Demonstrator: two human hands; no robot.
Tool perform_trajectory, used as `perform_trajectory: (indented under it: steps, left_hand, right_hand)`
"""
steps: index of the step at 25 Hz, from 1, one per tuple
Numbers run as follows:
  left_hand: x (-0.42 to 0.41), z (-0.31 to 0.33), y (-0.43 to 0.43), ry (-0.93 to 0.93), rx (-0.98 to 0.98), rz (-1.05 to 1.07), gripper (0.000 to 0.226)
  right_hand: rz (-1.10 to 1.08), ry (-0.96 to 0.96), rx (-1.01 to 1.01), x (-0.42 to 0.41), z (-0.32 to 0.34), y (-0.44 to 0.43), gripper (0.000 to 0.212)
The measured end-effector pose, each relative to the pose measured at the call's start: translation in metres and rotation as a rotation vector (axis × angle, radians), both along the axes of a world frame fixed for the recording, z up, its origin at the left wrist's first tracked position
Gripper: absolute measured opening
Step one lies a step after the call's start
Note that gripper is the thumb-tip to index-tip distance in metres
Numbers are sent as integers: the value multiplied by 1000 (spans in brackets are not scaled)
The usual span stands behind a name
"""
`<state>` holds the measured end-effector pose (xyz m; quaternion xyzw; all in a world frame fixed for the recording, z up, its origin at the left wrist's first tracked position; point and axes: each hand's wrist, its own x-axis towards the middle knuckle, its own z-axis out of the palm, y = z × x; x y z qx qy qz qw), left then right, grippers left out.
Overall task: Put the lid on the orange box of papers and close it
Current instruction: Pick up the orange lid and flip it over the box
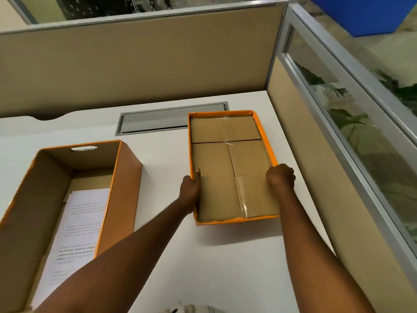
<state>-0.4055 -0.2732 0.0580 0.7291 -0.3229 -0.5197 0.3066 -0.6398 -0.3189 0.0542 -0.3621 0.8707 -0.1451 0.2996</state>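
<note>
Gripped orange-rimmed cardboard lid (228, 154), underside up, taped seams glossy: left hand (190, 185) on one long edge, right hand (281, 177) on the other. Left of it, apart, open orange box (126, 188) holding printed papers (79, 227), text blurred.

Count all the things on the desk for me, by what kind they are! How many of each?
Orange boxes: 1, the open box on the left.
Orange lids: 1, the lid lying upside down, held by the left hand and the right hand.
Stacks of paper: 1, the papers inside the box.
Total: 3
</note>
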Motion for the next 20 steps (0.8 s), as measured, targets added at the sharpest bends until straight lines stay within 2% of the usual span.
perform_trajectory:
  steps: [3,7,9,12,16,20]
  left_hand:
    - [19,13,13,58,-28,34,63]
    - [51,36,32,-77,-172,63,61]
    - [68,52,40,-70,-236,49,53]
    - [101,84,47,-48,-302,24,56]
    - [164,126,61,8,-387,-29,53]
    - [260,159,83,4,-365,-44,47]
  right_hand:
    - [19,-24,-4,15,14,14,41]
    - [106,-129,-18,39,40,32,45]
    - [142,-159,-44,51,55,43,46]
    - [121,-260,-146,75,81,60,42]
    - [84,-370,-269,134,117,89,38]
    - [134,-483,-374,211,151,128,42]
